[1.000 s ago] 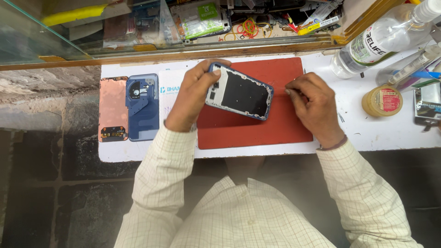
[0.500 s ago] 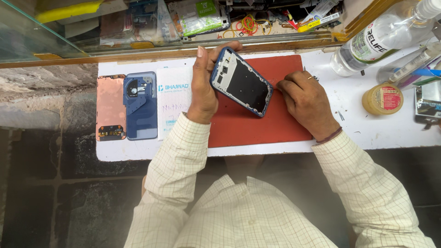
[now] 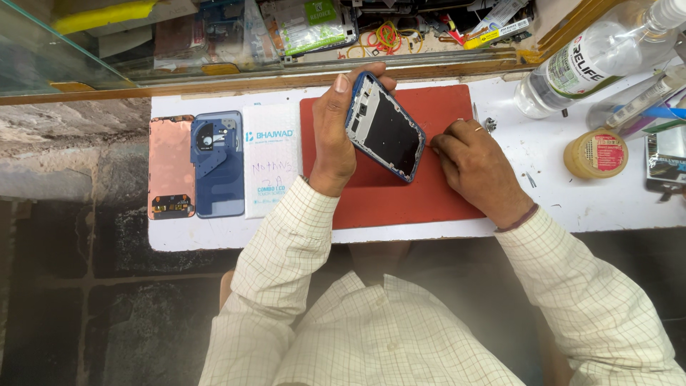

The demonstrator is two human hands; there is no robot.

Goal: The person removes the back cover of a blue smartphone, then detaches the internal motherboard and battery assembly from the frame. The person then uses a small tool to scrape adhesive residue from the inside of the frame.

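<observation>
Phone frame in my hands
My left hand (image 3: 336,136) grips the frame (image 3: 384,127) by its edges; it looks thin and fragile. My right hand (image 3: 471,168) is pinched at its corner.

Surface: white bench top (image 3: 557,189)
Centre: red mat (image 3: 421,193)
Left: copper panel (image 3: 170,166), blue back cover (image 3: 218,174), white packet (image 3: 270,159) (side by side)
Right: clear bottle (image 3: 579,68), round yellow tub (image 3: 595,153)

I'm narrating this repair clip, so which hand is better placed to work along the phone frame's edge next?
Probably the right hand: its fingertips sit at the phone frame's lower right edge, while the left hand grips the frame, tilted above the red mat.
</observation>
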